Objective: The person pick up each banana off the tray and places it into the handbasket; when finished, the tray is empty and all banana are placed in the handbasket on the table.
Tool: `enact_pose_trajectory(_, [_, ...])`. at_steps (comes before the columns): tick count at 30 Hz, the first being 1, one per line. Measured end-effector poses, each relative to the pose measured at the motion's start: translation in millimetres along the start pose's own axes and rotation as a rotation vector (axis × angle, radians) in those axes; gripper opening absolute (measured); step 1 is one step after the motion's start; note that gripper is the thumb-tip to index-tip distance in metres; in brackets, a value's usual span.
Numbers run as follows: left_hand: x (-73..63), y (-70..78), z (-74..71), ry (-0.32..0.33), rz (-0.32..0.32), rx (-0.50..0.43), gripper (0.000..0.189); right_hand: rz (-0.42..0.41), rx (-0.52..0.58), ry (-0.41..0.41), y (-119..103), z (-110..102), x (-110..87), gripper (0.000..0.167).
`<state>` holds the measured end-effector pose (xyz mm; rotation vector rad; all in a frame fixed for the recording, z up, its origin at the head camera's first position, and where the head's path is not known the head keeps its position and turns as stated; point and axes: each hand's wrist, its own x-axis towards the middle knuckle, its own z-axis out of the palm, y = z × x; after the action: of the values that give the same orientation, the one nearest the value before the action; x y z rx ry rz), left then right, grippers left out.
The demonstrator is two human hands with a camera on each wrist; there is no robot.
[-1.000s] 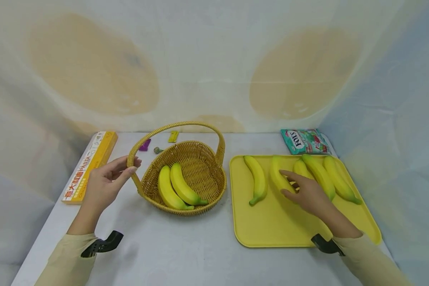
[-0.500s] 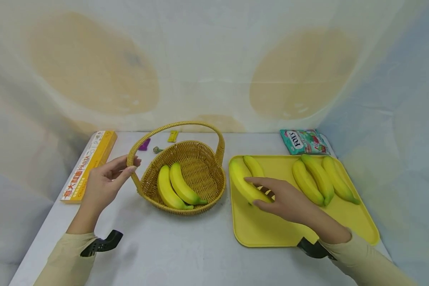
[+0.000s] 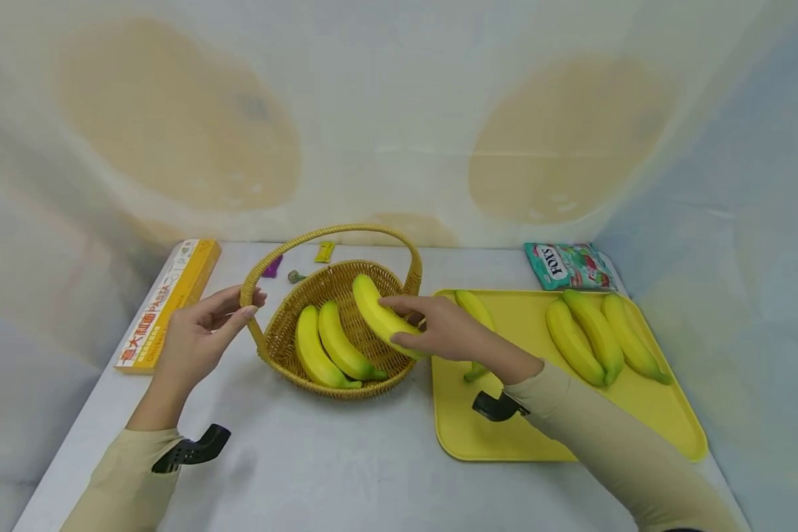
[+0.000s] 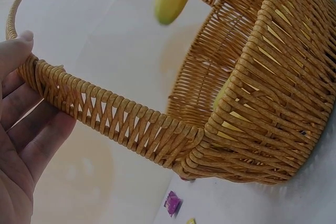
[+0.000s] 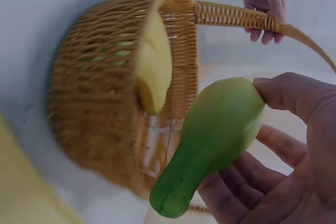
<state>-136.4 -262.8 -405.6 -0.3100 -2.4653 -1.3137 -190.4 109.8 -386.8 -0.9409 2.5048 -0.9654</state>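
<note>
Plainly, held banana [image 3: 376, 310] overhangs basket rim [image 3: 346, 394].

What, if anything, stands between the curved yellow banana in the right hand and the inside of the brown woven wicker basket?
Nothing visible does. The right hand holds the curved yellow banana over the open top of the brown woven wicker basket; two similar bananas inside lie to its left.

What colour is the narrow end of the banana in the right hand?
The banana's narrow end is green; the right wrist view shows it best.
</note>
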Motion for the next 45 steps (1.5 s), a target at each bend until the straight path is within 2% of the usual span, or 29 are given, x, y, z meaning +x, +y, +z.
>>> enact_pose_trajectory(6, [-0.1, 2.7, -1.2, -0.006, -0.004, -0.012, 0.032, 0.055, 0.022, -0.032, -6.1, 13.4, 38.4, 0.057])
enact_pose_trajectory(11, [0.4, 4.0, -1.1, -0.007, 0.001, -0.025, 0.031, 0.117, -0.053, -0.058, 0.5, 32.9, 60.2, 0.057])
enact_pose_trajectory(16, [0.2, 4.3, -1.3, -0.008, 0.003, -0.013, 0.032, 0.158, -0.133, -0.094, 9.6, 49.5, 72.1, 0.056])
enact_pose_trajectory(21, [-0.2, 4.1, -1.4, -0.015, 0.005, -0.011, 0.033, 0.177, -0.191, -0.125, 15.0, 59.3, 76.2, 0.058])
enact_pose_trajectory(37, [0.3, 4.2, -1.1, -0.004, 0.019, -0.018, 0.033, 0.183, -0.221, -0.152, 10.4, 63.2, 73.3, 0.064])
enact_pose_trajectory(41, [0.3, 4.2, -0.7, -0.005, 0.016, -0.016, 0.033, 0.169, -0.221, -0.120, 10.9, 61.5, 69.5, 0.061])
enact_pose_trajectory(45, [0.9, 4.1, -0.5, -0.001, 0.020, -0.017, 0.033, 0.110, -0.184, -0.051, 11.5, 55.5, 59.1, 0.057])
